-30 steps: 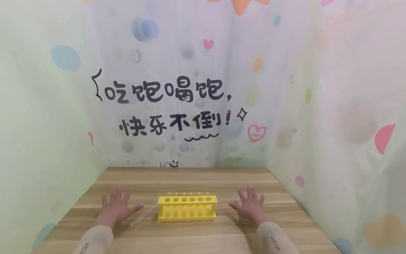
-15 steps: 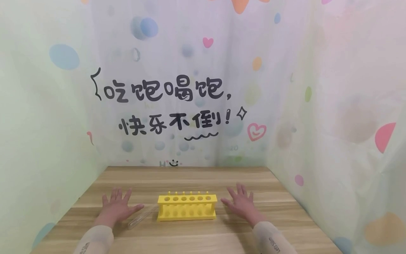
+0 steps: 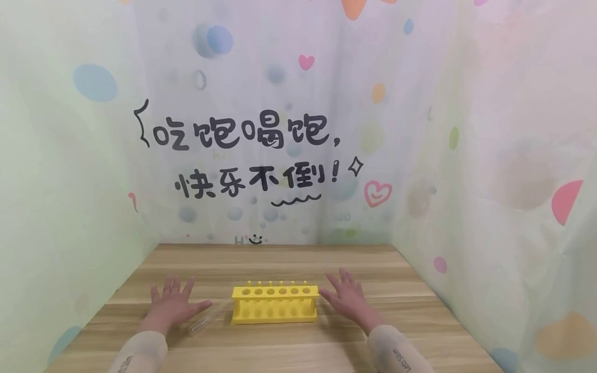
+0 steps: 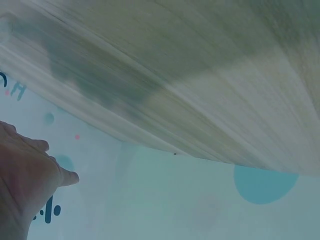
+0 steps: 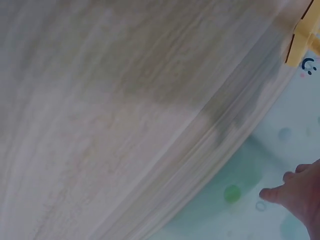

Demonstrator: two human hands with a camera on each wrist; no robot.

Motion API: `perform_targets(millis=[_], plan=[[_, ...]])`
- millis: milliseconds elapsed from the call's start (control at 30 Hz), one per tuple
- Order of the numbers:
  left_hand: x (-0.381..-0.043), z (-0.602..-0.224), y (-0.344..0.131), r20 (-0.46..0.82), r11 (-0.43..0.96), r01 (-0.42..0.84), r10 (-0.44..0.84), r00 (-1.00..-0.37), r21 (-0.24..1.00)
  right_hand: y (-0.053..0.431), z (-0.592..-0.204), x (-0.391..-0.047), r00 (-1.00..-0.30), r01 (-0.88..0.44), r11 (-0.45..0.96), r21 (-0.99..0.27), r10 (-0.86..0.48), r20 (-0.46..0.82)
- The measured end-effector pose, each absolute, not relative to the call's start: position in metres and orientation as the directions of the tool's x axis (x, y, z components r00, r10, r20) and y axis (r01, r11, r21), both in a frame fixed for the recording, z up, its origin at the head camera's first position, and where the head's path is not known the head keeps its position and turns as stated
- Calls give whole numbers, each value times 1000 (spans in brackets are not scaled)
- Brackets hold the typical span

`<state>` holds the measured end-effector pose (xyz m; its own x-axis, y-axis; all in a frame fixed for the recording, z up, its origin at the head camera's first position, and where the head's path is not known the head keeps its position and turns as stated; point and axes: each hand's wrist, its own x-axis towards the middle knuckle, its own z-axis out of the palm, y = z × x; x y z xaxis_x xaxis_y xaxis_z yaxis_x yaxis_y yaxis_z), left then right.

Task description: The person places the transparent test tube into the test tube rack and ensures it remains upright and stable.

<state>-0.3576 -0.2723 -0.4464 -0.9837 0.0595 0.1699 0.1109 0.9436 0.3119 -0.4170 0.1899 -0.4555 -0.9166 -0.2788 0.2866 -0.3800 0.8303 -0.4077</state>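
Note:
A yellow test tube rack [image 3: 275, 320] with a row of round holes and a row of pegs behind stands upright on the table in the head view. A clear glass test tube [image 3: 202, 322] lies slanted at its left. My left hand [image 3: 173, 305] has its fingers spread above the table, left of the tube, holding nothing. At the rack's right end is my right hand [image 3: 349, 299], fingers spread, the thumb tip right by the top rail. The right wrist view catches a corner of the rack [image 5: 300, 42] and the right hand [image 5: 302, 195] apart from it.
The table [image 3: 275, 352] has a wood-grain top. A printed curtain with dots, hearts and black lettering closes off the back [image 3: 261, 223] and both sides. Both wrist views show hand shadows on the tabletop.
My right hand has moved left from well right of the rack to its right end. My left hand, the rack and the test tube stay where they were.

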Motion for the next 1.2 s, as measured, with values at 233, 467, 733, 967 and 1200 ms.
perform_targets(millis=[233, 467, 733, 967, 1200], plan=[[-359, -447, -273, 157, 943, 103, 55, -986, 316, 180, -452, -415, -909, -416, 713, -564, -308, 282], [-358, -447, -272, 153, 946, 102, 57, -987, 308, 173, -450, -413, -892, -452, 647, -615, -349, 288], [-358, -448, -271, 157, 944, 105, 58, -986, 314, 171, -450, -410, -894, -444, 642, -625, -359, 267], [-358, -448, -269, 166, 944, 114, 64, -984, 311, 171, -452, -410, -880, -473, 618, -628, -356, 314], [-359, -450, -269, 166, 945, 114, 65, -984, 306, 171, -454, -411, -885, -466, 591, -659, -331, 328]])
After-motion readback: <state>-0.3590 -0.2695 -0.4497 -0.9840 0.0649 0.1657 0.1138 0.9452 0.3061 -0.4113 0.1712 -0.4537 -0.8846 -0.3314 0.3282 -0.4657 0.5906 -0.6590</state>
